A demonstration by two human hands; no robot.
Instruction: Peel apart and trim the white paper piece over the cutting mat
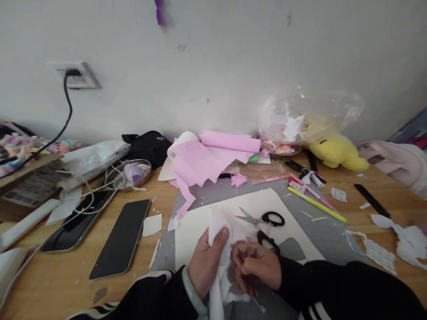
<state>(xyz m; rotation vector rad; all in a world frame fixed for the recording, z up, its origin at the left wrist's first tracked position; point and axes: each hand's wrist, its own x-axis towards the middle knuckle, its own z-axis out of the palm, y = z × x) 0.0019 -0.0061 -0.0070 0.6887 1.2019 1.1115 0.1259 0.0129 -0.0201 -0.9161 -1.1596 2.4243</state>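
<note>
My left hand [207, 260] grips a soft white sheet [218, 226], thumb on top; the sheet looks like cloth or tissue and hangs down toward the bottom edge. Close at its right side, my right hand [256, 266] is closed with fingers curled and pinched. What those fingers hold, if anything, I cannot make out. Beyond the hands, a pair of black-handled scissors [255, 218] lies with blades apart on a cream paper sheet [196, 224], its lower handle partly behind my right hand. A grey mat [296, 202] lies under the paper.
Pink paper [203, 162] and a pink roll [230, 141] lie by the wall. Two phones, one a dark phone [122, 238], rest at left near a metal bowl [143, 171]. A yellow marker [316, 203], a yellow plush toy [338, 151] and white scraps [408, 240] are at right.
</note>
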